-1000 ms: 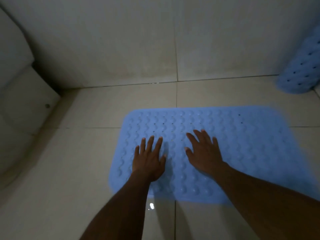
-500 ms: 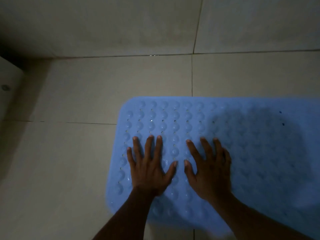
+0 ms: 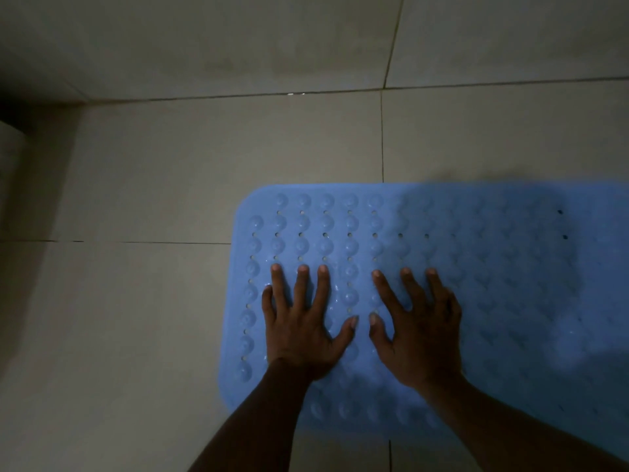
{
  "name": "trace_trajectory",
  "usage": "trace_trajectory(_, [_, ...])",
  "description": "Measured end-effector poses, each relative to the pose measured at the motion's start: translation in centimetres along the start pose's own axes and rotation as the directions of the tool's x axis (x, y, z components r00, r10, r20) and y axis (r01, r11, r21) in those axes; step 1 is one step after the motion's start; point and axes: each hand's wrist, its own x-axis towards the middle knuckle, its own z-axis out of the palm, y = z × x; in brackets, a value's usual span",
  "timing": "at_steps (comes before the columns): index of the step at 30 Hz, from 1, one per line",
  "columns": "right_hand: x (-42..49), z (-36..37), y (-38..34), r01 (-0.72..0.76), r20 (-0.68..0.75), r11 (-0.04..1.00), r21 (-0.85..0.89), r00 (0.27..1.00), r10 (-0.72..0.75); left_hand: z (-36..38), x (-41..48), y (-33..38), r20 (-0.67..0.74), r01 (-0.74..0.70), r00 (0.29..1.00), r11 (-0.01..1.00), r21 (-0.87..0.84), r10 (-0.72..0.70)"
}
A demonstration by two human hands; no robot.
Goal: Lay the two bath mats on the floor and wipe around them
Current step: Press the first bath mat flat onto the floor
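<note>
A light blue rubber bath mat (image 3: 493, 284) with rows of round bumps and small holes lies flat on the beige floor tiles, running off the right edge of the view. My left hand (image 3: 301, 323) rests palm down on the mat's left part, fingers spread. Beside it my right hand (image 3: 417, 330) lies flat on the mat too, fingers apart, thumbs nearly touching. Neither hand holds anything. The second mat is out of view.
The tiled wall (image 3: 238, 39) meets the floor just beyond the mat. A pale fixture edge (image 3: 10, 178) shows at the far left in shadow. Bare floor tiles (image 3: 136, 301) lie left of the mat.
The view has tilted down and closer; the second mat at the right has left the frame. Both hands stay flat on the mat, now side by side near its left end.
</note>
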Motion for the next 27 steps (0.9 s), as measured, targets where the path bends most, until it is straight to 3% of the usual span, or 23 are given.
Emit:
trace_trajectory(10, [0.6,0.3,0.1,0.015,-0.055,0.996,0.083,0.998,-0.010,0.8,-0.5,0.2,-0.082,0.056,0.995,0.998,0.002,-0.056])
trace_trajectory(12, [0.7,0.4,0.8,0.066,-0.058,0.993,0.095,0.996,-0.060,0.5,-1.2,1.1,-0.089,0.113,0.989,0.993,-0.030,-0.115])
trace_trajectory(16, [-2.7,0.4,6.0,0.226,-0.061,0.971,0.078,0.973,-0.221,-0.1,-4.6,7.6,0.032,0.216,0.976,0.970,-0.108,-0.213])
trace_trajectory(20, [-9.6,-2.1,18.0,0.202,-0.091,0.979,0.018,0.976,-0.199,0.6,-8.2,17.4,0.045,0.031,0.999,0.996,-0.086,-0.027])
trace_trajectory(23, [-11.2,-3.7,26.3,0.068,-0.077,0.996,-0.051,0.994,-0.071,1.6,-7.8,23.2,-0.003,-0.187,0.982,0.981,-0.060,0.187])
trace_trajectory(27, [-8.9,-5.2,30.4,-0.027,-0.080,0.999,-0.034,0.996,0.024,2.3,-5.1,28.6,-0.025,-0.266,0.964,0.964,-0.016,0.265])
